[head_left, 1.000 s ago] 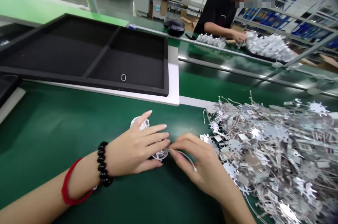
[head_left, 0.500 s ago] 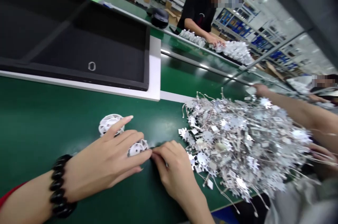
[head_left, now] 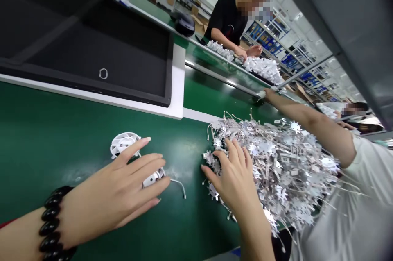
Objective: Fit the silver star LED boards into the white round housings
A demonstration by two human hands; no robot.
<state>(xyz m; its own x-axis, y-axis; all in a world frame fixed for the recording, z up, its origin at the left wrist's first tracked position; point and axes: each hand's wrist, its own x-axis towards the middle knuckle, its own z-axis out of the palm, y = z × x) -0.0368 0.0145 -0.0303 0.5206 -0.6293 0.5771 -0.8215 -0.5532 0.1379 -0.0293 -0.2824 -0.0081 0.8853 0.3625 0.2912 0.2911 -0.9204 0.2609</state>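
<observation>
My left hand (head_left: 119, 187), with a black bead bracelet at the wrist, lies spread over a small white part (head_left: 153, 178) on the green table. A thin white cable (head_left: 181, 185) runs out from that part to the right. Just beyond my left fingers sits a round white spoked part (head_left: 123, 143), partly covered by them. My right hand (head_left: 236, 171) is at the left edge of a heap of silvery star-shaped pieces with cables (head_left: 285, 162). Its fingers are apart, and I see nothing held between them.
A black tray (head_left: 123, 56) with a white border stands at the upper left. A co-worker's arm (head_left: 310, 121) reaches in from the right behind the heap. Across the bench, a person in black (head_left: 225, 17) handles white parts (head_left: 264, 70).
My right hand has left the small white part, moved right to the heap and opened. The cable now shows. The co-worker's arm on the right has reached further left.
</observation>
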